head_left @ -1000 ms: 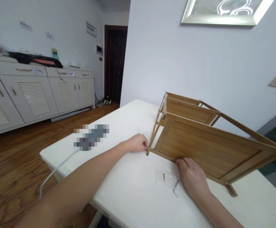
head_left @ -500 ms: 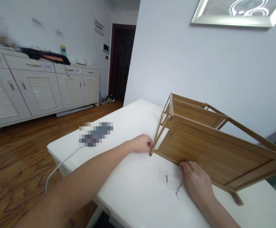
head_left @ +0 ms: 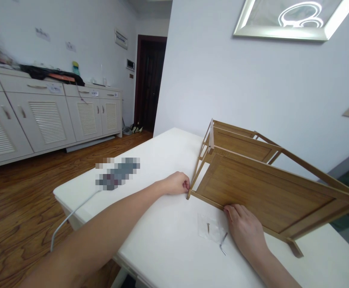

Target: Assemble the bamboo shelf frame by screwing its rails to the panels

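Note:
A brown wooden shelf rack (head_left: 264, 188) with panel shelves and thin side rails lies on its side on the white table. My left hand (head_left: 176, 183) is closed at the rack's near left corner, its fingers curled together against the end of the side rail. Whatever those fingers pinch is hidden. My right hand (head_left: 246, 226) grips the lower front edge of the nearest panel, thumb and fingers closed on the wood. Just left of it, a screw (head_left: 208, 228) lies on a small clear plastic bag (head_left: 202, 233), and a bent hex key (head_left: 223, 245) rests beside the bag.
On the left part of the white table (head_left: 159, 156) lies a pixelated dark object (head_left: 117, 174) with a white cable (head_left: 72, 214) running over the edge. A white wall stands behind the rack. Across the wooden floor is a long white cabinet (head_left: 48, 120) with things on top.
The camera view has turned slightly, so the scene sits a little further left. Both hands keep their places on the rack, and no object has visibly moved.

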{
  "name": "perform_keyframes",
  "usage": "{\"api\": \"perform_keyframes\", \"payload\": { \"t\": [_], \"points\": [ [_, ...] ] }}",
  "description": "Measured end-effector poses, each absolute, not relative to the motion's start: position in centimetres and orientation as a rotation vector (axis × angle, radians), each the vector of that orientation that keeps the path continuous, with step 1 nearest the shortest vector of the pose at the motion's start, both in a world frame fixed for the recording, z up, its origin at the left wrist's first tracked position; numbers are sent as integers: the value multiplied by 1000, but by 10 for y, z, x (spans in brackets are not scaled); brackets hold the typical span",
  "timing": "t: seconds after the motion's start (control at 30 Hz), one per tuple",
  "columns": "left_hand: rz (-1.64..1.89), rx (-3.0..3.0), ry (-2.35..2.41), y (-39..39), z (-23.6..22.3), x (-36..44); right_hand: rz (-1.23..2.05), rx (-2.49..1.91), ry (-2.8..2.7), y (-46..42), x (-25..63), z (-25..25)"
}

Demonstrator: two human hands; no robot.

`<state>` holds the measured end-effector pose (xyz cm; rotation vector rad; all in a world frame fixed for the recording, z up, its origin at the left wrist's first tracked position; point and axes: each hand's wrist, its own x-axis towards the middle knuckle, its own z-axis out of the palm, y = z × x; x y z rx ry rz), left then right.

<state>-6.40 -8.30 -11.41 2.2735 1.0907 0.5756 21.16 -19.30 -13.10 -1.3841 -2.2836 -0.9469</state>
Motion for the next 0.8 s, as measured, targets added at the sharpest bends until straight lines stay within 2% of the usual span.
{"api": "perform_keyframes", "payload": {
  "t": [0.47, 0.8],
  "points": [
    [561, 2218, 1118, -84, -107, -64, -848, -1366, -2464, -191, 151, -112],
    [507, 2247, 1181, -89, -101, -68, -821, -1499, -2323, -178, 134, -129]
  ]
}}
